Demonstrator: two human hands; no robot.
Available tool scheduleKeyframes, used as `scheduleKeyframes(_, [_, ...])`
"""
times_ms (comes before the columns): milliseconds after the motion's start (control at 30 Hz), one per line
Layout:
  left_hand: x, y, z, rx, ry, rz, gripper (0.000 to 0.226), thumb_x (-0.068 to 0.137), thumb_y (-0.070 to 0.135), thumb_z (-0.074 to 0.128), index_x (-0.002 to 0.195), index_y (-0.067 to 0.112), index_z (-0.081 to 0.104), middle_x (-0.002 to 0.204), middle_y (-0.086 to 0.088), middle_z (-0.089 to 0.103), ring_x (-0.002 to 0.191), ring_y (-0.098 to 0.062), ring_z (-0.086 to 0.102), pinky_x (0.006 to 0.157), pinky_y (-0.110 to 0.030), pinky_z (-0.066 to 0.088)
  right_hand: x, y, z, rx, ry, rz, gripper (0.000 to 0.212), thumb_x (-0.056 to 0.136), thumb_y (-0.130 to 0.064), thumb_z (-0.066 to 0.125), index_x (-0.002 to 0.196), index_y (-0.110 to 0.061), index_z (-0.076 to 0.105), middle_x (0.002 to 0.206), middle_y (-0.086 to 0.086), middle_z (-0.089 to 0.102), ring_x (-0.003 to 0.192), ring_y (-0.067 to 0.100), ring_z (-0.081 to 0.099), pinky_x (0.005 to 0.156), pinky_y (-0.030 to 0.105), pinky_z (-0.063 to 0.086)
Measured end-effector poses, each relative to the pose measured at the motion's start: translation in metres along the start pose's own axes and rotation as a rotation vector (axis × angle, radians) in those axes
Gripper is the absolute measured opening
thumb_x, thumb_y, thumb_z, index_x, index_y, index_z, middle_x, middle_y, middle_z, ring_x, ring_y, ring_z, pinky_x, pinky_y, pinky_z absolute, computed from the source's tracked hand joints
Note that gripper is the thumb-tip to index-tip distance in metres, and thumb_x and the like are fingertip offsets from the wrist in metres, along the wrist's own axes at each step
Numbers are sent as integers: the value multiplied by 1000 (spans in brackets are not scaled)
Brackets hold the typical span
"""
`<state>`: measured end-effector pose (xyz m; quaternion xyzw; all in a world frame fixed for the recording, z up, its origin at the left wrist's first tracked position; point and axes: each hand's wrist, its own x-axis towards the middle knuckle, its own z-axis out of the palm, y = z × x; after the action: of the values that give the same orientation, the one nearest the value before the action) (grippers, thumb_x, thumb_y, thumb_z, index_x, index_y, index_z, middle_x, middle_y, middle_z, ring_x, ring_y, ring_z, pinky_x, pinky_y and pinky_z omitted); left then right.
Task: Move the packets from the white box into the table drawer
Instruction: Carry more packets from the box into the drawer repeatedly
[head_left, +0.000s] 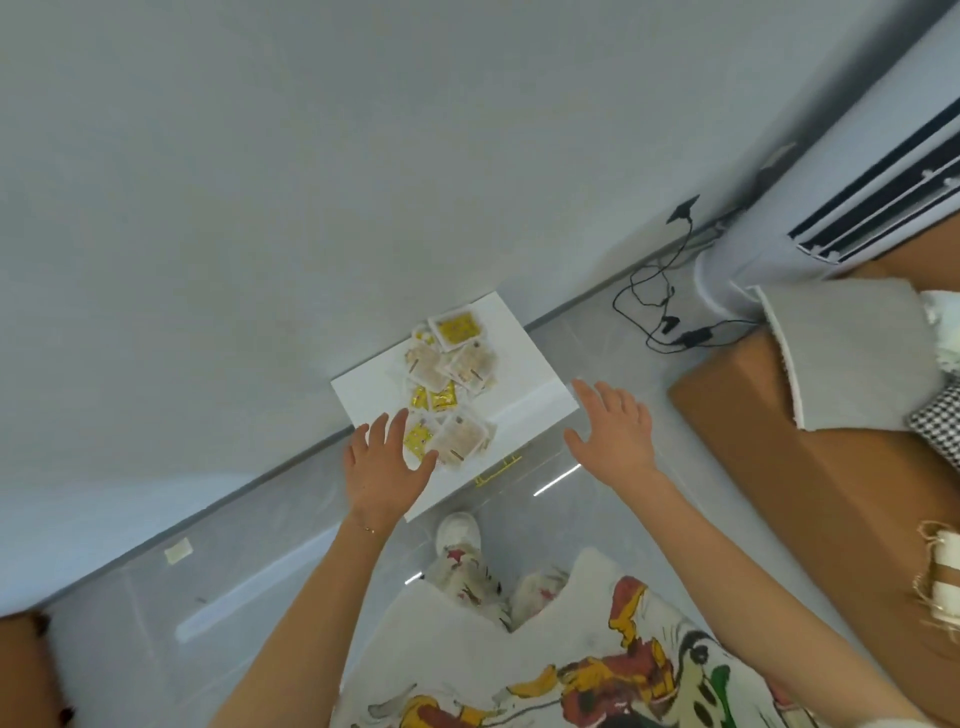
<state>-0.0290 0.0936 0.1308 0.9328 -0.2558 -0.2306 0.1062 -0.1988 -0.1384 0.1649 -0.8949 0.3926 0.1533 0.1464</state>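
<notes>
Several yellow and beige packets (451, 382) lie in a loose heap on a small white table (524, 358) against the wall. My left hand (387, 462) hovers with fingers spread at the near edge of the heap, its fingertips by a beige packet (460, 441). My right hand (613, 426) is spread open at the table's right edge, holding nothing. A gold drawer handle (497, 472) shows on the table's front below the top. I see no separate white box.
A large cardboard box (810, 467) with cloth on it stands on the floor to the right. A white standing air conditioner (810, 208) and black cables (660, 306) are at the back right. My shoes (460, 540) are close to the table's front.
</notes>
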Motion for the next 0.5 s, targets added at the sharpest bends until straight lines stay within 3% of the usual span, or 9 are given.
scheduleKeyframes(267, [50, -8, 34, -159, -72, -168, 76, 85, 58, 56, 149, 28, 26, 152, -1, 34, 140, -28, 27, 113, -43, 24, 78, -34, 41, -95, -133, -112, 70, 93, -47, 48, 152, -29, 14, 158, 5, 22, 144, 29, 19, 115, 49, 18])
scheduleKeyframes(400, [87, -18, 78, -175, -162, -264, 82, 85, 61, 52, 151, 30, 16, 157, 0, 23, 144, -26, 18, 114, -41, 20, 134, -49, 96, -17, -309, -78, 70, 93, -51, 47, 152, -32, 14, 157, 2, 21, 141, 26, 23, 112, 43, 29])
scheduleKeyframes(500, [123, -29, 127, -176, -195, -334, 91, 82, 68, 51, 152, 30, 7, 160, -2, 13, 146, -26, 13, 116, -42, 19, 195, -57, 146, 50, -341, -55, 72, 91, -56, 47, 151, -34, 14, 156, 3, 22, 138, 27, 27, 106, 41, 36])
